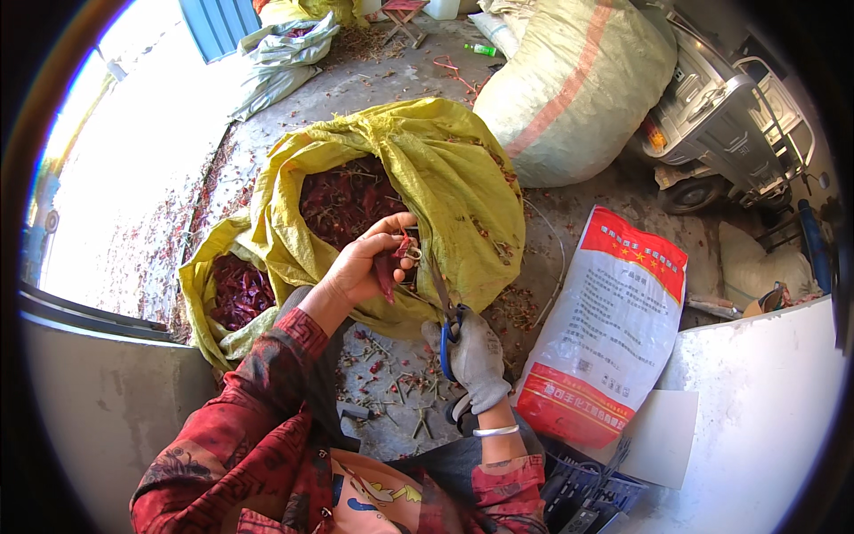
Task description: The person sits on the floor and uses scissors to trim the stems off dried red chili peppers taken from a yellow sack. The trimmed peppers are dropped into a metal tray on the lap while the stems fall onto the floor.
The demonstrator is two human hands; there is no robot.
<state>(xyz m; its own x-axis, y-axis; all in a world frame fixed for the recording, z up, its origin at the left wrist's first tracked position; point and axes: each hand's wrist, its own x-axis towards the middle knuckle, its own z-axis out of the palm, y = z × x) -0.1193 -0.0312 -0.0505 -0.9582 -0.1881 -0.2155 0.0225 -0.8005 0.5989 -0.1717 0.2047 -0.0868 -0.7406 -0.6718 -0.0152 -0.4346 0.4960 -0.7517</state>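
Observation:
Bare-skinned, my left hand (363,263) grips a dried red chili pepper (385,272) by its body, its pale curled stem pointing right. A grey work glove covers my right hand (475,357), which holds scissors with blue handles (448,344). The scissor blades (438,284) point up and left, a little to the right of the pepper; whether they are parted is hard to tell. Behind both hands stands a large yellow woven sack (460,200), its mouth showing many dark red dried chilies (350,197). At the left, a smaller yellow sack (200,280) holds glossy red chilies (241,292).
Cut stems and chili bits (407,387) litter the concrete floor. On my right lies a red and white printed sack (604,320), above a blue plastic basket (600,484). Farther off are a bulging white sack (567,87), a cargo tricycle (727,127) and a folding stool (403,17).

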